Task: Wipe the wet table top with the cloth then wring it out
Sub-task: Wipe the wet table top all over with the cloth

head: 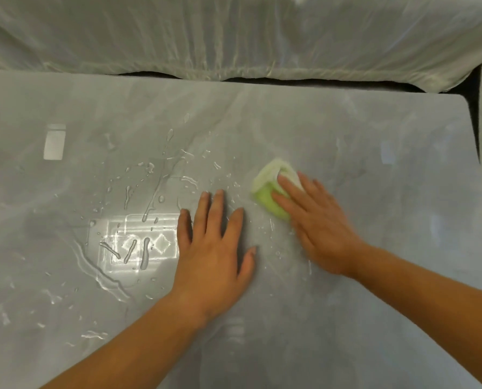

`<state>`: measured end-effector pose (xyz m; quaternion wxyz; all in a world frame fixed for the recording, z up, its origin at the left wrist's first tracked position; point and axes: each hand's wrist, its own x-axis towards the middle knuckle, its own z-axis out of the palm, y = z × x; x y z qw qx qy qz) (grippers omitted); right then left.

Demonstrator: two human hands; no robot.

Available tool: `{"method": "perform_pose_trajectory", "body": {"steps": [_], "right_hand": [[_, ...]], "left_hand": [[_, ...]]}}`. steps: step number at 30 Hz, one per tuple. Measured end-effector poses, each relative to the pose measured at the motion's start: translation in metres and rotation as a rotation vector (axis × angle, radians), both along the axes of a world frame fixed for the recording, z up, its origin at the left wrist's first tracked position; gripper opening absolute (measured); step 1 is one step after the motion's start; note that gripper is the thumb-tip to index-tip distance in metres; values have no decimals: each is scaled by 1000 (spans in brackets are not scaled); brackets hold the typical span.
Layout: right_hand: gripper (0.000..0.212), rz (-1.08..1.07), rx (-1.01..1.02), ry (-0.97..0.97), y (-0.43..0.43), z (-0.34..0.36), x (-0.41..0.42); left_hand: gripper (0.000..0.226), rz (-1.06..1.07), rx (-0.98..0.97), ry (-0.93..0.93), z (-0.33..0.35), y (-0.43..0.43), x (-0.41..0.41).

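The right hand (pixel 322 223) presses a folded green-and-white cloth (pixel 273 189) flat against the tabletop (pixel 374 318); its grip is not closed around the cloth, the fingers lying extended on top and pinning it by downward pressure. This flat-palm hold suits wiping: it likely spreads load across the fold and keeps the pad from bunching. The hand shows motion blur.

The left hand (pixel 216 248) lies flat and open on the tabletop just left of the cloth, fingers spread, holding nothing — probably a brace for the leaning body.

The cloth sits right of centre, at the right edge of the wet zone. Water (pixel 150 197) lies in streaks, beads and puddles mainly to the left of both hands, with a few droplets between them. The surface to the right of the cloth appears dry. Judged from this, wiping is at an early stage and wringing has not begun.

Beyond the far edge of the tabletop hangs a pale, glossy cover sheet (pixel 234 37) — what it drapes cannot be determined.

No brand, label or legible writing is visible; the bright rectangular patterns on the tabletop are reflections.
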<state>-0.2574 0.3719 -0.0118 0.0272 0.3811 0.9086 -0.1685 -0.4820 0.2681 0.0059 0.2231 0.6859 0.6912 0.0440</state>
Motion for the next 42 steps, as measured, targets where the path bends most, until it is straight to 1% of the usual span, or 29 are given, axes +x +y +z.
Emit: {"method": "perform_pose_trajectory", "body": {"steps": [2, 3, 4, 7, 9, 10, 11, 13, 15, 16, 17, 19, 21, 22, 23, 26, 28, 29, 31, 34, 36, 37, 39, 41, 42], "right_hand": [[66, 149, -14, -31, -6, 4, 24], [66, 148, -6, -27, 1, 4, 32], [66, 94, -2, -17, 7, 1, 37], [62, -182, 24, 43, 4, -6, 35], [61, -318, 27, 75, -21, -6, 29], [61, -337, 25, 76, -43, -6, 27], [61, -313, 32, 70, -67, -5, 24], [62, -151, 55, 30, -112, -2, 24], [61, 14, 58, -8, -122, -2, 36], [61, 30, 55, -14, -113, -2, 42], [62, -21, 48, -12, -103, -4, 45], [64, -255, 40, -10, -83, -5, 43], [63, -452, 51, -34, -91, -4, 28], [61, -481, 71, -36, -105, -4, 22], [59, -454, 80, -33, -123, -4, 17], [56, -219, 54, -40, -172, -3, 22], [58, -122, 47, -45, -170, -3, 26], [59, -113, 54, -53, -157, -4, 24], [58, -178, 104, -48, -117, -7, 8], [54, -385, 91, 10, -56, -10, -26], [56, -418, 108, 4, -60, -13, -40], [58, -369, 139, -14, -77, -13, -39], [61, -181, 168, -46, -126, -10, -23], [60, -13, 104, -42, -155, -6, 3], [57, 35, 77, -30, -150, -7, 14]], "left_hand": [[64, 12, -17, 15, 1, -10, 4], [64, 15, -30, 25, 1, -16, 6], [65, 15, -41, 37, 0, -23, 7], [66, 24, -56, 50, -4, -44, 10], [67, 30, -61, 64, -5, -52, 13], [68, 32, -67, 69, -5, -55, 15], [68, 36, -70, 69, -5, -56, 16], [69, 55, -65, 54, -3, -57, 16], [68, 72, -47, 21, -1, -58, 16], [68, 81, -37, 6, 0, -59, 15], [67, 86, -25, 6, 0, -62, 13], [66, 94, -12, 50, -1, -70, 11], [67, 116, -34, 88, 0, -81, 10], [68, 121, -55, 98, 1, -86, 10], [70, 117, -80, 104, 0, -90, 10], [72, 116, -106, 93, 0, -93, 9], [71, 122, -104, 99, -1, -92, 9], [71, 117, -101, 105, -2, -93, 10], [71, 107, -87, 114, -5, -95, 10], [70, 107, -68, 112, -10, -96, 10], [71, 109, -64, 104, -11, -96, 11], [71, 111, -65, 97, -10, -97, 11], [72, 107, -83, 93, -6, -96, 10], [73, 75, -115, 92, -5, -94, 5], [73, 57, -132, 89, -3, -94, 2]]}}
